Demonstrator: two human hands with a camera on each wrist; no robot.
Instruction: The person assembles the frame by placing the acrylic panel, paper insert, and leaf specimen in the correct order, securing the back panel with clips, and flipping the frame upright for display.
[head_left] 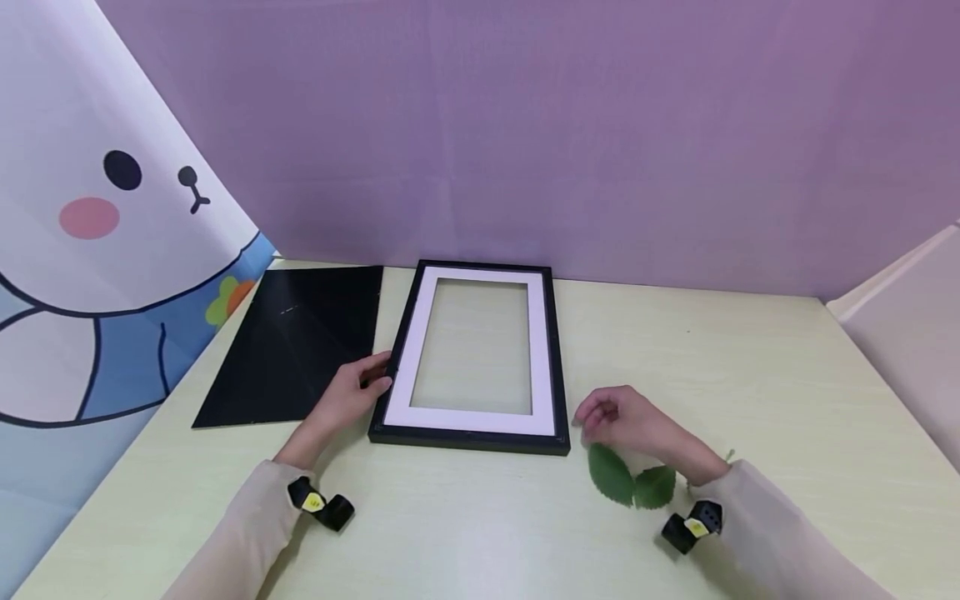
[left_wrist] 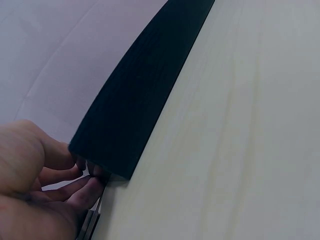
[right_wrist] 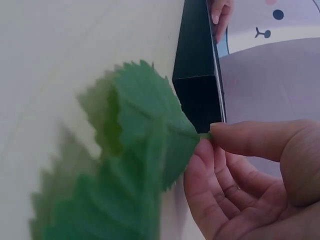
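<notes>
two green leaves (head_left: 630,482) pinched in right hand (head_left: 637,425) fingers; left hand (head_left: 352,398) fingers grip one frame (head_left: 474,357).

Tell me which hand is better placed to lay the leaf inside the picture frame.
Right, probably. The right hand already pinches the green leaf by its stem, just beside the frame's near right corner. The left hand grips the frame's left edge, steadying it.

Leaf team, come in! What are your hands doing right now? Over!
Right hand pinches the leaf by its stem, beside the picture frame. Left hand grips the frame's left edge. Black backing board lies left of it. Nothing in the way.
</notes>
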